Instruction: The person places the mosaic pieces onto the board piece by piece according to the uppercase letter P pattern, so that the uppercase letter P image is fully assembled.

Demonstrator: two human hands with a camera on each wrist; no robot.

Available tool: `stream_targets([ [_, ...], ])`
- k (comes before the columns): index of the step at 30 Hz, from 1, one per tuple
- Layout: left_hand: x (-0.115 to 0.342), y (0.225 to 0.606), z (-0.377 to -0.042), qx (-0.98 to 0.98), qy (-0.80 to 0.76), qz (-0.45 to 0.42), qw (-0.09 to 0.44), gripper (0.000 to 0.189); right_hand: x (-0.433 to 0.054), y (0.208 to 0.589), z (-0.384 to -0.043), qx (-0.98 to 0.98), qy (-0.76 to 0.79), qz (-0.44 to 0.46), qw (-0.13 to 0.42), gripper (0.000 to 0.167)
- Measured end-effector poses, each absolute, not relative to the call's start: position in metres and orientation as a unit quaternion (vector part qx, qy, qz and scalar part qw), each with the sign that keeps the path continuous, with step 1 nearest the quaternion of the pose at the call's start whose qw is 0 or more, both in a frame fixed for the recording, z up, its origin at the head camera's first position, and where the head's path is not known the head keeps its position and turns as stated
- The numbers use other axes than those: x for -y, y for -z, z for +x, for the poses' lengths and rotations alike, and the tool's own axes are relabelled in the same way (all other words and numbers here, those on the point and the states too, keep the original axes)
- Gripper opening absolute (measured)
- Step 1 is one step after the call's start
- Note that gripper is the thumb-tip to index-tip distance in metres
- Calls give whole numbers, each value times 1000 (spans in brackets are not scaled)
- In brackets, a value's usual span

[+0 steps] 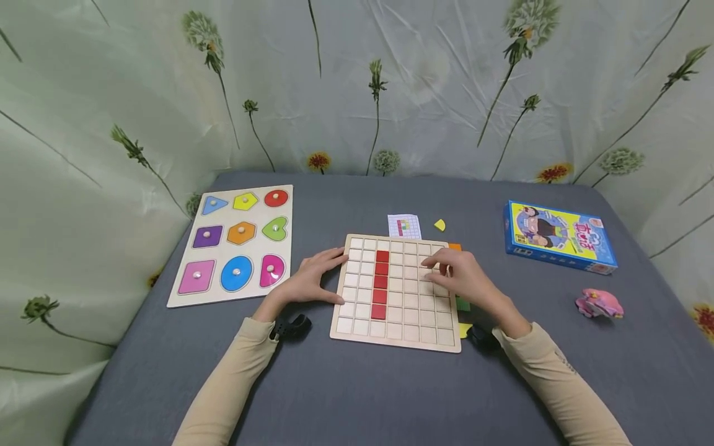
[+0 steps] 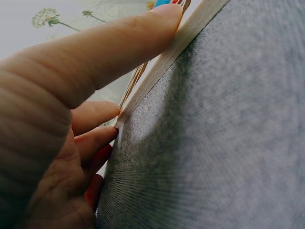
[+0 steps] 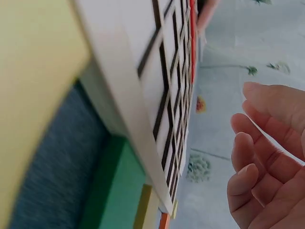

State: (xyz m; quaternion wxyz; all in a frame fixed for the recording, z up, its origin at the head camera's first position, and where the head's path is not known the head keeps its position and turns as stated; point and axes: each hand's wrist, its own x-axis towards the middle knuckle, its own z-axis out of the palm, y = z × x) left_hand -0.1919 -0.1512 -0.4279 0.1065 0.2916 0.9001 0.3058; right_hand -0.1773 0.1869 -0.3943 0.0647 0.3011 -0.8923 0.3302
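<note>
A wooden grid board (image 1: 396,342) lies in the middle of the table, with several red squares (image 1: 380,282) lined up in one column. My left hand (image 1: 304,282) touches the board's left side, thumb and fingers spread along it. In the left wrist view, the thumb and fingertips of the left hand (image 2: 71,90) meet the wooden edge. Over the right part of the grid is my right hand (image 1: 462,277), fingers loosely bent. The right wrist view shows the right hand (image 3: 271,157) above the board with nothing between thumb and fingers.
Green (image 1: 463,304), yellow (image 1: 465,329) and orange pieces (image 1: 455,246) peek out at the board's right edge. Behind it lie a pattern card (image 1: 404,227) and a yellow wedge (image 1: 440,225). A shape puzzle (image 1: 223,297), blue box (image 1: 560,236) and pink toy (image 1: 599,304) flank it.
</note>
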Motion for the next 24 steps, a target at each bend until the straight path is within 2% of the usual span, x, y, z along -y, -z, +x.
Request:
stream_targets([
  [9, 152, 431, -193, -901, -302, 296, 97, 92, -197, 392, -183, 893, -341, 282, 85, 19],
  [19, 152, 436, -191, -899, -306, 295, 105, 93, -213, 401, -190, 905, -341, 244, 71, 19],
  [24, 153, 435, -192, -899, -311, 291, 100, 92, -219, 406, -197, 908, -338, 235, 82, 21],
])
